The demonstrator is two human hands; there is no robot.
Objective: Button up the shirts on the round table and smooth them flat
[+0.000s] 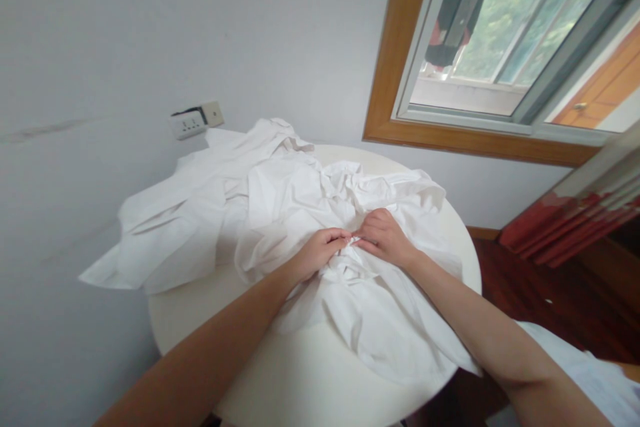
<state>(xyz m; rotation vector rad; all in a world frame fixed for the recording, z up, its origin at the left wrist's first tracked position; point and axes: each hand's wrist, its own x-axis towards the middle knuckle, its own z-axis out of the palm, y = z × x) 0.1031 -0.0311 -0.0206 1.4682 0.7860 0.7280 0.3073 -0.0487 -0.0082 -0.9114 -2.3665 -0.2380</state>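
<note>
A crumpled white garment, shirt-like in its cloth (395, 327), is spread over a round white table (290, 380). My left hand (324, 248) pinches a gathered bit of it near the middle. Right beside it, fingertips almost touching, my right hand (384, 235) is closed on the same bunched spot. The fabric folds hide exactly which part is between the fingers. To the left, more white fabric (170, 213) lies rumpled and hangs past the table's edge; whether it is a separate piece I cannot tell.
The table stands against a pale wall (275, 33) with a white power socket (189, 125). At the upper right is a wood-framed window (383, 80). A red and white curtain (565, 227) hangs at the right above a dark wooden floor (520, 293). Whitish fabric (585, 367) shows at the lower right.
</note>
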